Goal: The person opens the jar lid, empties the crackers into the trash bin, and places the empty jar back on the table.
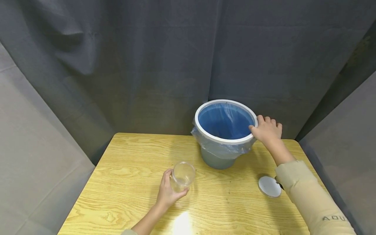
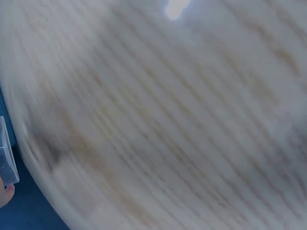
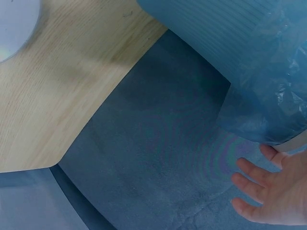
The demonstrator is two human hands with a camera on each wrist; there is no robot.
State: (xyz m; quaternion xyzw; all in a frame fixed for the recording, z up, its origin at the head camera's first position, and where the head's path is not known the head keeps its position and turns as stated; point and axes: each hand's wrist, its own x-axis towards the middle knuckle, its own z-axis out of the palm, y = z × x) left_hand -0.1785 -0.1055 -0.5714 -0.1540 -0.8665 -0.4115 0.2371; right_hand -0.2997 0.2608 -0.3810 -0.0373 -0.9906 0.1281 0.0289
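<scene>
My left hand (image 1: 170, 192) grips a clear round plastic container (image 1: 183, 174) above the table, its round opening facing up. In the left wrist view only a sliver of the container (image 2: 6, 160) and a fingertip (image 2: 5, 194) show at the left edge. A waste bin (image 1: 218, 160) with a white rim and a translucent blue liner bag (image 1: 223, 120) stands at the back of the table. On the bin's right side, my right hand (image 1: 268, 130) touches the rim, fingers loosely spread in the right wrist view; its thumb is hidden there.
A white round lid (image 1: 269, 186) lies on the wooden table (image 1: 132, 176) near its right side, beside the right sleeve. Grey curtains (image 1: 158, 65) hang behind the table and on both sides. The bin stands close to the back edge.
</scene>
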